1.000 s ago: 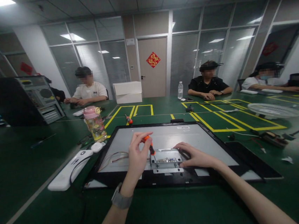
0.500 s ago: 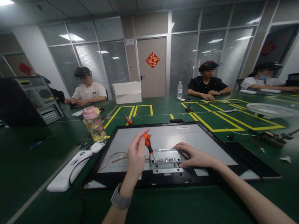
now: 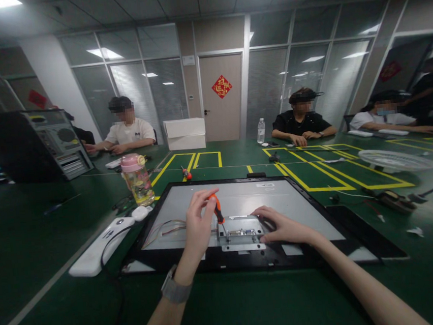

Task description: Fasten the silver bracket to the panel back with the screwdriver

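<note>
An orange-and-black screwdriver (image 3: 218,209) leans in my left hand (image 3: 199,220), whose fingers are closed round its handle. Its shaft points down at the left front part of a metal port housing (image 3: 241,226); the exact contact of the tip is too small to tell. My right hand (image 3: 282,226) grips the right end of this housing, fingers at its back and thumb near its front. Under both lies a flat display panel (image 3: 292,201), grey back up in a black frame. Thin wires (image 3: 169,228) run across the panel left of my left hand.
Left of the panel are a white power strip (image 3: 98,250) with a black cable and a pink-lidded bottle (image 3: 137,178). A computer case (image 3: 46,143) stands far left. Cutters or similar tools (image 3: 392,200) lie right. Co-workers sit across the green table (image 3: 283,299).
The screwdriver's handle has turned slightly in my left hand and its top leans a little differently. My right hand keeps its place. A standing person has come into view at far right.
</note>
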The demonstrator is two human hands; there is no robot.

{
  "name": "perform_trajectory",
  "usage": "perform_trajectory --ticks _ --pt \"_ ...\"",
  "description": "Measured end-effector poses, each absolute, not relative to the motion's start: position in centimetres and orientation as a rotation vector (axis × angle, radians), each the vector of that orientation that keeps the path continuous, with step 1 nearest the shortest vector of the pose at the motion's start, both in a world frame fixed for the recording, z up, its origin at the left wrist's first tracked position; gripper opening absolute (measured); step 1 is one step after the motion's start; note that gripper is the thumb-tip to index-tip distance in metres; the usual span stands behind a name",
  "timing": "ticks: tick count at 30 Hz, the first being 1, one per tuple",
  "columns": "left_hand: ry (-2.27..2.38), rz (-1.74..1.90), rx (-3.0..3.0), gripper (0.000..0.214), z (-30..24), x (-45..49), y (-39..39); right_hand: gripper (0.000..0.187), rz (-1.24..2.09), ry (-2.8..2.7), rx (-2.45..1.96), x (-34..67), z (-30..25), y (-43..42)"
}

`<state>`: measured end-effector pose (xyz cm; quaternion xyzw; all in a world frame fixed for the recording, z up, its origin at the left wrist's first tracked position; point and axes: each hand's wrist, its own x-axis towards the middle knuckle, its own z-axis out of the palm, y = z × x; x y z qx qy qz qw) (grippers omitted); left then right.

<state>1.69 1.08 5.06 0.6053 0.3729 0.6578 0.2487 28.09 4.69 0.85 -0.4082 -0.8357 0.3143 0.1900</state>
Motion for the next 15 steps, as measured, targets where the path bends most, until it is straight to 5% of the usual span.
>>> perform_trajectory --ticks 15 --pt "1.081 1.886 1.706 0.017 5.12 1.7 1.15 0.069 0.879 -2.349 -1.133 28.23 0.65 4.79"
